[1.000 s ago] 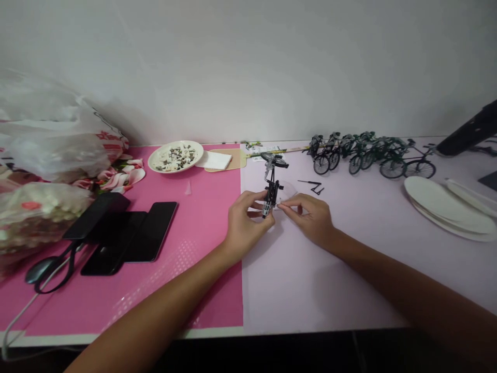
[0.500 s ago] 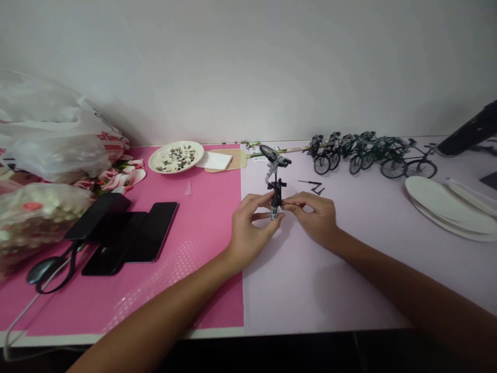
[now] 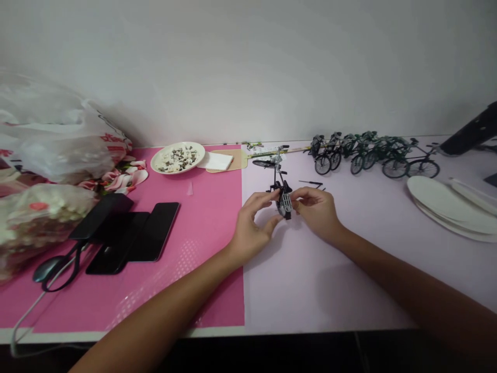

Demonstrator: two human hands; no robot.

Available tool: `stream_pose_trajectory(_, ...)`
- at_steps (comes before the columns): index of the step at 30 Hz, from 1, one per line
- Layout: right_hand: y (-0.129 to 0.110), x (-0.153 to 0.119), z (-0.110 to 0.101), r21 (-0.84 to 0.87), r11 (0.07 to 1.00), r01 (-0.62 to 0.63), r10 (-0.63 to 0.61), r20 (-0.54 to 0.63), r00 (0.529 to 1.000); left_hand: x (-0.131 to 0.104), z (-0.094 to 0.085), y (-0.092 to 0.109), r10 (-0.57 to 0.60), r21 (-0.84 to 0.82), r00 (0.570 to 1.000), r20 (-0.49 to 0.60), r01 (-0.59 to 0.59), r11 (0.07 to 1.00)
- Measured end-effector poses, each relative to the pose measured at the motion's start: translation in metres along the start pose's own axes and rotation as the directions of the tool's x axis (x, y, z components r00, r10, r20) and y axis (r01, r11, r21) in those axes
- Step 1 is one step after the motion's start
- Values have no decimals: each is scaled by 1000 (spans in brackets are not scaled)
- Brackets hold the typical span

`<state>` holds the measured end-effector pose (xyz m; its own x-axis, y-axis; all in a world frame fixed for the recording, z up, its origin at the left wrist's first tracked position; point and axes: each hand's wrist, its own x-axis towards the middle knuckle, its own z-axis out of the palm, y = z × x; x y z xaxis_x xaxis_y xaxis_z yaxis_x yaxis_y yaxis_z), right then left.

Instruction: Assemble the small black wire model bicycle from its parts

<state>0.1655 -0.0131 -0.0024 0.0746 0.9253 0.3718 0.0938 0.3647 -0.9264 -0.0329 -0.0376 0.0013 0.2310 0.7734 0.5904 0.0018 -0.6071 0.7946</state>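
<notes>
A small black and silver model bicycle [image 3: 284, 199] is held above the pale part of the table, its rear rack toward me and its front wheel pointing away, turned flat. My left hand [image 3: 254, 223] has its fingertips at the left side of the rear part, with the thumb below. From the right, my right hand [image 3: 316, 212] pinches the rear part between thumb and fingers. Thin black pieces [image 3: 312, 183] lie on the table just behind my right hand.
Several model bicycles [image 3: 363, 153] stand in a row at the back right, beside stacked white plates [image 3: 452, 204]. A plate of small bits [image 3: 178, 158], a white pad [image 3: 215, 161], phones [image 3: 155, 230], a black box [image 3: 103, 215] and plastic bags [image 3: 50, 134] are on the left.
The model bicycle has been tilted and turned, so its rear rack now faces me and its front wheel lies lower and to the left. Both hands have shifted slightly with it.
</notes>
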Motion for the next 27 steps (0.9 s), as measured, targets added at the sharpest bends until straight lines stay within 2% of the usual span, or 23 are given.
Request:
stream_pose_trajectory(4,-1,0,2,44,998,-34,33,29,999,0,0,0,-11,48,999,-48,14,999)
stream_pose_trajectory(8,-2,-1,3,41,998,-52,49,56,997,-1,2,1,-64,3,995,-82,65,998)
stream_pose_trajectory(27,9,2,-4,-14,989,-148,148,137,979,-2,4,1,-178,-97,981,-83,170,981)
